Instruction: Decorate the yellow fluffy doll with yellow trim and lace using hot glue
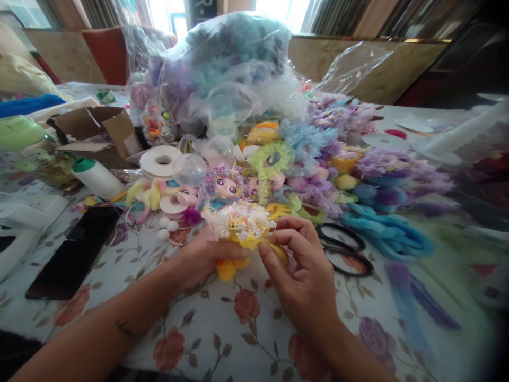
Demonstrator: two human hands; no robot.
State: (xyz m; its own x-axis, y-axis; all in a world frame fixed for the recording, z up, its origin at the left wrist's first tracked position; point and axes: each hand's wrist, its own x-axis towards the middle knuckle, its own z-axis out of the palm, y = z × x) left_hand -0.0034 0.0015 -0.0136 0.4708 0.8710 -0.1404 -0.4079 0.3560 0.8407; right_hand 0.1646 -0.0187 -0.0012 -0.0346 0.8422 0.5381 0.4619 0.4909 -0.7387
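Note:
Both my hands meet over a flowered tablecloth (222, 339) near the table's front edge. My left hand (201, 257) is closed around a small yellow fluffy doll ornament (242, 225) with white lace and beads on top and a yellow pom-pom (226, 269) hanging below. My right hand (300, 268) pinches the ornament's right side with thumb and fingers pressed together. Just behind lie little doll heads with pastel hair (225, 187).
Black scissors (345, 252) lie right of my right hand. A black phone (75, 252) lies at the left, with a white thread cone (97, 178) and ribbon spool (161, 160). Plastic bags of pastel fluff (226, 69) and a blue yarn strip (385, 233) crowd the back and right.

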